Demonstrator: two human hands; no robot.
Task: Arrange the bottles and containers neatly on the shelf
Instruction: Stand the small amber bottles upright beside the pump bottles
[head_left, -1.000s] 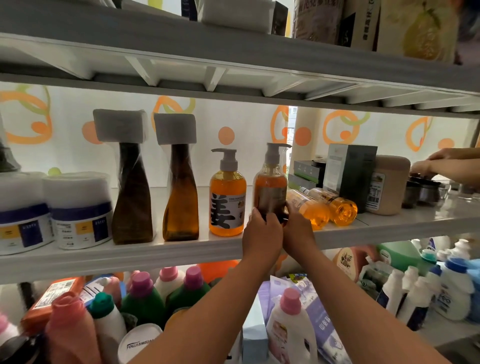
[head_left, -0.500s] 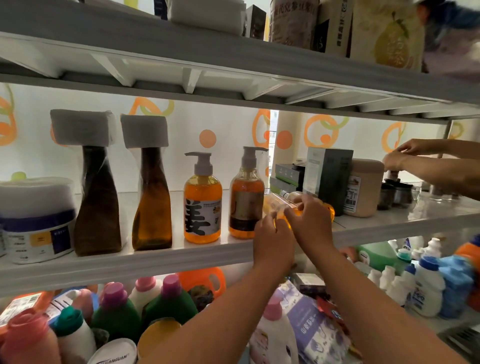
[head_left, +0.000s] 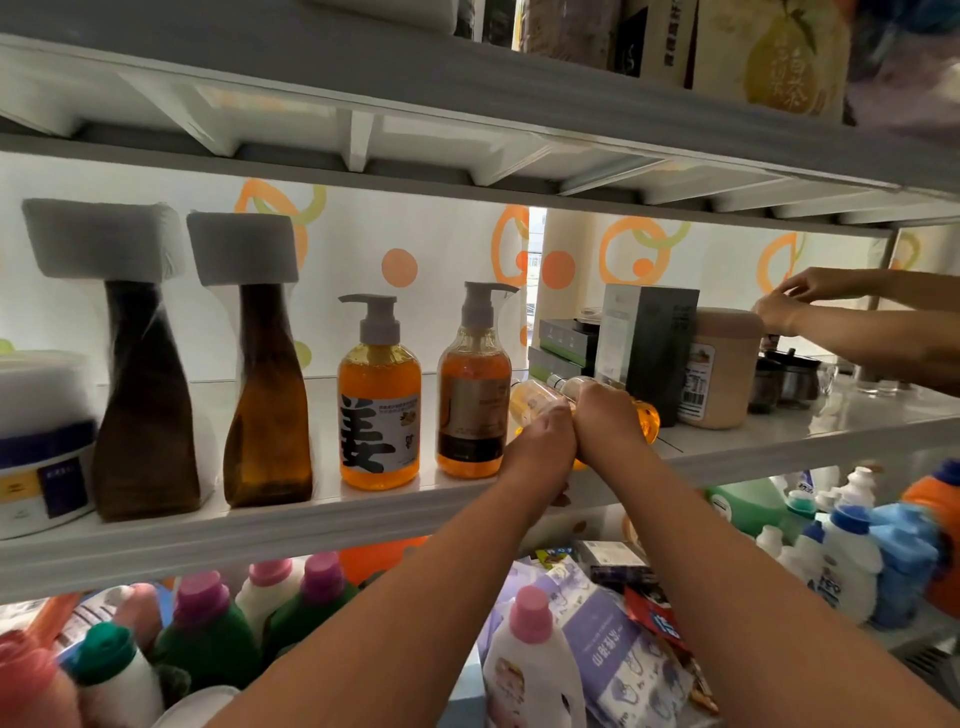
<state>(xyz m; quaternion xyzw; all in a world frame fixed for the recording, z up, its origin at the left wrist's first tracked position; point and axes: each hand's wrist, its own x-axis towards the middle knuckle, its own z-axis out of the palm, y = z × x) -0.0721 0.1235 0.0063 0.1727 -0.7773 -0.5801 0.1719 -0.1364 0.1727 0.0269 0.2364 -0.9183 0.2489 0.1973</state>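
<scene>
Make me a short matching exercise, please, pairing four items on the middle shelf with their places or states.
1. white tub
2. pump bottle with black character
3. small orange bottles
4. beige jar

A. right of the dark box
B. lying, gripped by left hand and right hand
C. far left end
D. between brown bottle and amber pump bottle

Pairs: 1-C, 2-D, 3-B, 4-A

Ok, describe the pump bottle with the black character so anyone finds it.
Find the middle shelf. The pump bottle stands near its centre, right of a brown bottle. Unlike the next pump bottle, its white label carries a large black character.
</scene>
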